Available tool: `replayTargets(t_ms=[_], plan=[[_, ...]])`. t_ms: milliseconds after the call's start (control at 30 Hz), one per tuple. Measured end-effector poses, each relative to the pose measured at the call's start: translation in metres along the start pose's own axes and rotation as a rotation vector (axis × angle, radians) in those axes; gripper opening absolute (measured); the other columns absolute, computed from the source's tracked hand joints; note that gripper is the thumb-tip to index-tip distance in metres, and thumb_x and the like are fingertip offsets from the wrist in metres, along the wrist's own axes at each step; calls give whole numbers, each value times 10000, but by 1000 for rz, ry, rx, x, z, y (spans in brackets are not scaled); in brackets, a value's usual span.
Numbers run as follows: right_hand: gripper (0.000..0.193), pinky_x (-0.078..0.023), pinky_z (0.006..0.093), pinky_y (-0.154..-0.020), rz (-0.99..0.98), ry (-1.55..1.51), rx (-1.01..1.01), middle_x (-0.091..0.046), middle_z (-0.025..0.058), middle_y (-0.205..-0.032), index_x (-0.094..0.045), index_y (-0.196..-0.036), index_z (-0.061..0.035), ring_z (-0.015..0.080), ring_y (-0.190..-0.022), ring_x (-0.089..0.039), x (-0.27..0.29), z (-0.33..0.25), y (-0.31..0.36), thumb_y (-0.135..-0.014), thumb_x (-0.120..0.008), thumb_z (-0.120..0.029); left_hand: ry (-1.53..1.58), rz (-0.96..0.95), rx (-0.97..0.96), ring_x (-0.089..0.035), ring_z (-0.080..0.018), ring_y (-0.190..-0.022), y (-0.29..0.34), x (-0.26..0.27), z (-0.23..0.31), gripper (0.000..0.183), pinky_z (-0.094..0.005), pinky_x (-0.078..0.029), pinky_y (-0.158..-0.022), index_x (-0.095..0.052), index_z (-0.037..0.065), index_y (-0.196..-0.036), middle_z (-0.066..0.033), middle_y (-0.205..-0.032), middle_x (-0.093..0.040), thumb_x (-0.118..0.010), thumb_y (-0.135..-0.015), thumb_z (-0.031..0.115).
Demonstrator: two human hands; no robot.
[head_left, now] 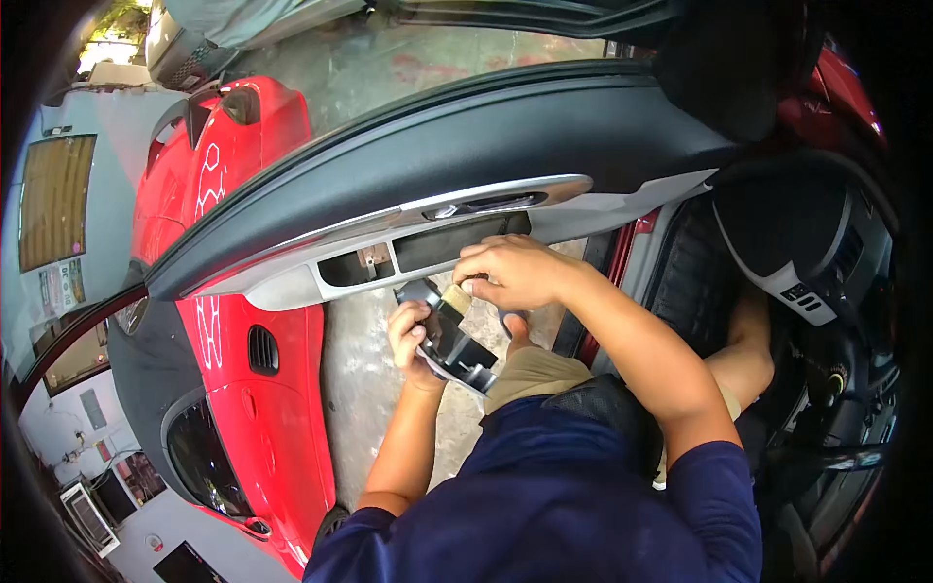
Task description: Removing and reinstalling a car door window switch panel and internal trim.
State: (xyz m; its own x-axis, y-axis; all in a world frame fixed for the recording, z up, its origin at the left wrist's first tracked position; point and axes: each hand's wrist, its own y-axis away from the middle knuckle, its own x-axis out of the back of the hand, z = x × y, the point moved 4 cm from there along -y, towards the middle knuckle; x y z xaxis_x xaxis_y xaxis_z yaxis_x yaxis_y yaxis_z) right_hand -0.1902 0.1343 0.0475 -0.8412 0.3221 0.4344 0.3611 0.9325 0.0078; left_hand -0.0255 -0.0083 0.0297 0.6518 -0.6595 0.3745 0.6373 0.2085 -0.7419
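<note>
My left hand [412, 342] grips a black plastic trim piece [449, 342] with a silvery edge, held tilted above my lap. Its fingers wrap around the left side. My right hand [517, 272] reaches in from the right, fingers pinched on a small tan block-like piece [456, 300] that touches the upper part of the trim. Whether this is a brush or a connector I cannot tell. Just beyond both hands stands the car's door panel [447, 146], with a rectangular opening [355, 267] showing a metal bracket inside.
The inner door handle [486, 202] sits in a silver surround above a long pocket. A red car [258, 389] stands outside to the left, on the concrete floor [362, 389]. At right are the steering column [846, 379] and the seat-side interior, close to my right arm.
</note>
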Motion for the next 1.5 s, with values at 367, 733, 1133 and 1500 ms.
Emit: replayTargets(t_ms=[367, 733, 1133, 1500], plan=[[158, -522, 496, -869, -22, 117, 42, -684, 81, -996, -697, -996, -107, 343, -974, -658, -3, 2, 1, -881, -611, -173, -194, -216, -49, -610, -332, -950, -14, -10, 28, 606, -450, -524, -820, -420, 125, -1247, -156, -1095, -566, -821, -795, 174], [101, -508, 466, -781, -208, -15, 115, -689, 94, -929, -683, -931, -45, 332, -907, -686, 11, -1, -1, -902, -644, -133, -254, -205, -75, -626, -339, -940, -9, -22, 37, 604, -441, -548, -789, -467, 125, -1272, -160, -1085, -578, -822, -783, 116], [175, -502, 419, -800, -250, -92, 93, -687, 113, -985, -672, -1046, -28, 314, -912, -676, 13, 4, -3, -949, -638, -169, -232, -269, -48, -630, -348, -931, -39, -23, 39, 736, -465, -529, -806, -489, 88, -1323, -169, -1094, -601, -873, -700, 165], [584, -529, 310, -871, 209, -541, -10, -660, 94, -1244, -607, -1378, -47, 163, -994, -659, -11, 33, 21, -811, -709, -146, -257, -808, -58, -641, -301, -985, -132, 20, 53, 750, -419, -488, -826, -627, 83, -1320, -103, -1166, -654, -849, -607, 152]])
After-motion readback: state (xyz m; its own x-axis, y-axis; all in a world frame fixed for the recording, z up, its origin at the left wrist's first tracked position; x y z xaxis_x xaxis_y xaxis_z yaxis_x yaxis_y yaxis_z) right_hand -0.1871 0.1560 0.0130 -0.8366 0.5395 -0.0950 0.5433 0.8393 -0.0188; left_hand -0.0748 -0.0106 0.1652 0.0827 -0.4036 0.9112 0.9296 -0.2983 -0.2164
